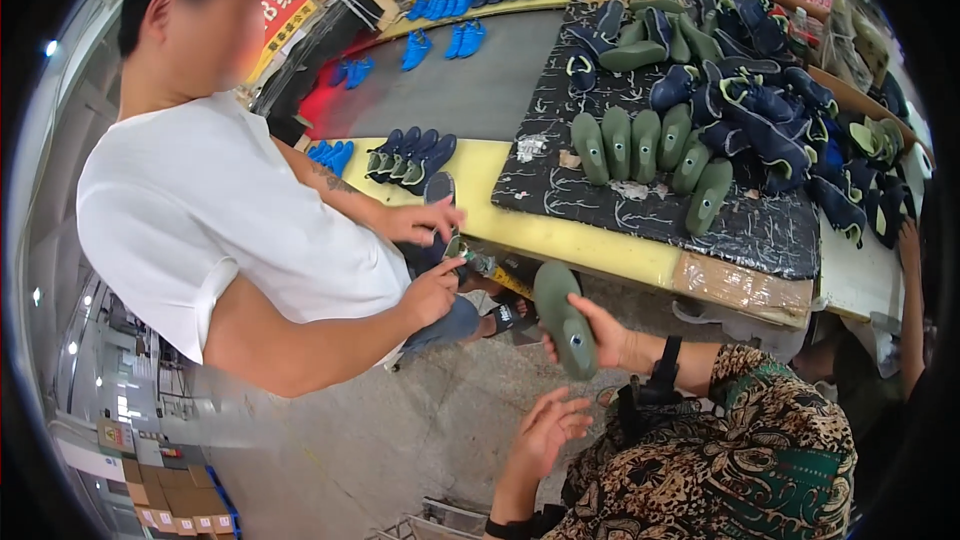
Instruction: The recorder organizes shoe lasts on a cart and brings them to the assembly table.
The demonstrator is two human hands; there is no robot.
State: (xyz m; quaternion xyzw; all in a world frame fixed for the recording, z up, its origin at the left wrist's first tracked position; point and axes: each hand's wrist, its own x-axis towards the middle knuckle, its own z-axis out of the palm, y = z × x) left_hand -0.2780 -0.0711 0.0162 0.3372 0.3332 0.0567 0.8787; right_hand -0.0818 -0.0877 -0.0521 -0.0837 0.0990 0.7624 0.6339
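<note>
In my right hand [600, 332] is an olive-green shoe insole [562, 305], upright, with a small round dark emblem near its lower end. The fingers wrap round its edge, and a black strap [664, 365] circles that wrist. Just below, my left hand [545, 432] is raised with its fingers spread, holding nothing and apart from the insole. More green insoles [645, 145] of the same kind lie in a row on the black-covered table top [560, 202], beyond my right hand.
A heap of navy shoes [760, 115] covers the table's far right. At left stands a co-worker in a white shirt [220, 230], both hands [435, 290] at a dark shoe. Shoes sit along a yellow-edged conveyor [500, 70]. Stacked cartons [180, 495] stand far left.
</note>
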